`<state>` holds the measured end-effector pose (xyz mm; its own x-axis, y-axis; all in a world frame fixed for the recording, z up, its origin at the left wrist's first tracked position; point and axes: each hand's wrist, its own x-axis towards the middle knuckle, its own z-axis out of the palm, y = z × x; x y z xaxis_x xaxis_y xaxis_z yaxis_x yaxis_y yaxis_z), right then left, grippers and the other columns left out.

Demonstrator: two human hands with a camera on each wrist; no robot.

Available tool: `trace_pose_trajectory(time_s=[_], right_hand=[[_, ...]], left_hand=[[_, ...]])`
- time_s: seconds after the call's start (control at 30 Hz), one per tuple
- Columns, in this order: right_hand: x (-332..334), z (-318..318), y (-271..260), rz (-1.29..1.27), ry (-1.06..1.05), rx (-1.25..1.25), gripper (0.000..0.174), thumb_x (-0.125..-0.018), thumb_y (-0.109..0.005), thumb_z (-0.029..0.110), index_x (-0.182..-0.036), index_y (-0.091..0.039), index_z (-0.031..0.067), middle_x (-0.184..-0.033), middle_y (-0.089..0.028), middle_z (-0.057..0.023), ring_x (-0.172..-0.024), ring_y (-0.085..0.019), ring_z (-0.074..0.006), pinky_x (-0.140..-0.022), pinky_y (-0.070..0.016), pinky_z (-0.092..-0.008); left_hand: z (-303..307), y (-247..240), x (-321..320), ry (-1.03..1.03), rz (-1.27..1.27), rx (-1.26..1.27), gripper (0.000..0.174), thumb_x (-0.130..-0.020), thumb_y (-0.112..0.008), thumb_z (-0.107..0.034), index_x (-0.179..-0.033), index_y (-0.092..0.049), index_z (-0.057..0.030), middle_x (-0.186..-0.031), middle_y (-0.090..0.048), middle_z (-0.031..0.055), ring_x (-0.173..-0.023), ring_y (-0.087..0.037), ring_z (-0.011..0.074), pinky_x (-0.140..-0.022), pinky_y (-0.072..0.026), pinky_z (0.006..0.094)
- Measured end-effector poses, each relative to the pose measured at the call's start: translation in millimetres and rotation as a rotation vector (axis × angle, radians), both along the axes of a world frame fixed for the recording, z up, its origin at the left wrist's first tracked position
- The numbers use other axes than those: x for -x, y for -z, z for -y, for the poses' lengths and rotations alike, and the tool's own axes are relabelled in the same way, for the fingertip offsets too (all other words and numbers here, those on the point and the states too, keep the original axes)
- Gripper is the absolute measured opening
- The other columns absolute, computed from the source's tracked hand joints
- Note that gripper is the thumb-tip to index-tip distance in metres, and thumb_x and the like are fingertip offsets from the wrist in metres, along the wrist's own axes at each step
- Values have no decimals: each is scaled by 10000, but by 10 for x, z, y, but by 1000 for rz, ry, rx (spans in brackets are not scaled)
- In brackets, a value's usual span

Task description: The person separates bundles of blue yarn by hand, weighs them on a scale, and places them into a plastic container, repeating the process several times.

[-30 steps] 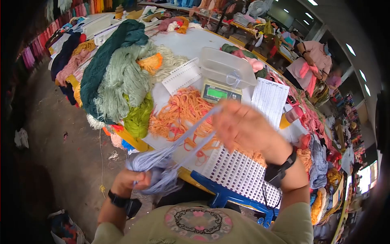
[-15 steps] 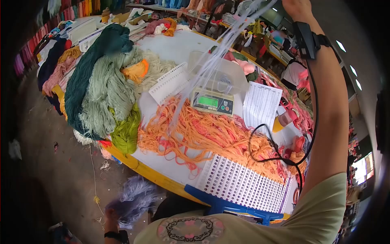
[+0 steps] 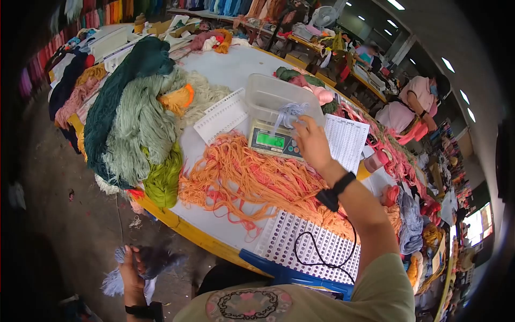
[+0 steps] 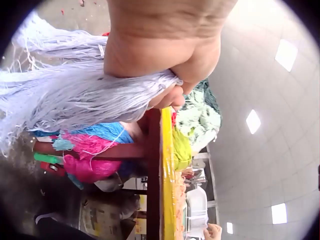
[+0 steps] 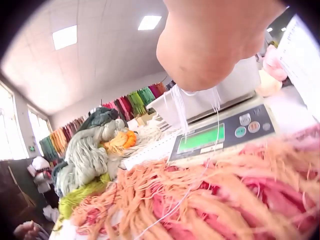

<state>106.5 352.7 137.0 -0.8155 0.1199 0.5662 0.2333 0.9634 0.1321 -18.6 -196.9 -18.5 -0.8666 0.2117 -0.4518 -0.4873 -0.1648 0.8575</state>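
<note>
Low beside the table's left edge, my left hand (image 3: pixel 132 268) grips a hank of pale lavender yarn (image 4: pixel 95 97), whose loose ends spread out from the fist. My right hand (image 3: pixel 314 142) is over the front of a clear plastic tub (image 3: pixel 257 94), its fingers on a small bunch of lavender yarn (image 3: pixel 291 111). Several strands hang from that bunch over the tub's rim, in front of the scale (image 5: pixel 230 132). The tub sits on this scale, which has a lit green display (image 3: pixel 270 140). In the right wrist view the fingertips are hidden behind the hand.
Orange and pink yarn (image 3: pixel 241 172) is heaped before the scale. A white perforated board (image 3: pixel 306 241) lies at the near edge, with a black cable across it. Green hanks (image 3: pixel 142 107) pile up at left. Printed sheets (image 3: pixel 346 139) flank the scale; another person (image 3: pixel 410 104) works at right.
My right hand pulled lavender strands up and away to the upper right, then came down to the tub with a small bunch. My left hand dropped below the table edge, still gripping the hank.
</note>
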Motion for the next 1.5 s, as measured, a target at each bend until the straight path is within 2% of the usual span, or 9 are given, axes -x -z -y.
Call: trace_pose_trajectory(time_s=[0.13, 0.23, 0.3, 0.33, 0.37, 0.57, 0.97, 1.13, 1.5], right_hand=[[-200, 448, 111, -256, 43, 235, 299, -762, -644, -2, -1056, -589, 14, -1066, -554, -152, -865, -577, -350, -787, -455, -403], [-187, 1034, 296, -224, -204, 763, 247, -794, -670, 24, -1035, -624, 56, -989, -577, -90, -806, -567, -210, -655, -460, -291], [-154, 1568, 271, -152, -436, 926, 198, -820, -689, 57, -1012, -641, 66, -937, -576, -40, -735, -544, -111, -597, -435, -228], [-159, 1882, 174, -107, -499, 1062, 177, -822, -694, 70, -993, -648, 68, -919, -579, -28, -705, -534, -100, -585, -429, -225], [-153, 2125, 113, -80, -516, 1182, 169, -824, -696, 77, -985, -647, 68, -918, -576, -19, -703, -524, -90, -584, -420, -223], [-190, 2547, 38, -94, -525, 1406, 142, -834, -689, 77, -963, -633, 56, -928, -556, 1, -706, -498, -64, -579, -392, -210], [-342, 2462, -53, -23, -401, 1808, 50, -898, -604, 65, -900, -601, 15, -1112, -609, -16, -580, -478, -36, -500, -387, -186], [-345, 2415, -32, -89, -420, 1960, 120, -953, -532, 159, -971, -549, 42, -916, -637, -59, -535, -478, -52, -491, -393, -188], [-189, 2286, -215, 311, -438, 1606, 95, -945, -554, 148, -960, -546, 55, -762, -565, 1, -552, -502, -44, -497, -405, -188]], left_hand=[[-181, -352, -43, 62, -138, -62, 297, -912, -588, -384, -872, -575, -90, -624, -482, -20, -426, -374, 64, -377, -270, 200], [-485, -687, -171, 191, -315, -155, 304, -909, -593, -354, -956, -595, -54, -685, -578, 14, -459, -472, 85, -398, -347, 203], [-810, -974, -297, 272, -346, -311, 366, -903, -600, -349, -1052, -593, -15, -867, -664, 85, -620, -614, 139, -498, -466, 225], [-961, -1109, -364, 357, -348, -410, 416, -902, -601, -351, -1118, -580, 3, -1079, -643, 145, -884, -656, 200, -668, -534, 282], [-1139, -1211, -406, 448, -450, -475, 476, -905, -598, -350, -1195, -549, 24, -1210, -583, 164, -1086, -587, 237, -863, -496, 338], [-1706, -1438, -657, 553, -423, -608, 500, -929, -567, -294, -1269, -494, 65, -1282, -546, 160, -1210, -493, 246, -1057, -330, 373], [-1792, -1421, -617, 479, -307, -598, 255, -928, -582, -194, -1061, -620, 20, -981, -657, 86, -926, -605, 163, -853, -461, 319], [-1814, -1430, -631, 442, -391, -533, 192, -902, -622, -156, -993, -616, 12, -906, -648, 69, -849, -605, 148, -794, -480, 303], [-1782, -1234, -566, 397, -323, -618, 162, -819, -679, 4, -911, -549, -24, -856, -601, 56, -791, -602, 152, -709, -501, 271]])
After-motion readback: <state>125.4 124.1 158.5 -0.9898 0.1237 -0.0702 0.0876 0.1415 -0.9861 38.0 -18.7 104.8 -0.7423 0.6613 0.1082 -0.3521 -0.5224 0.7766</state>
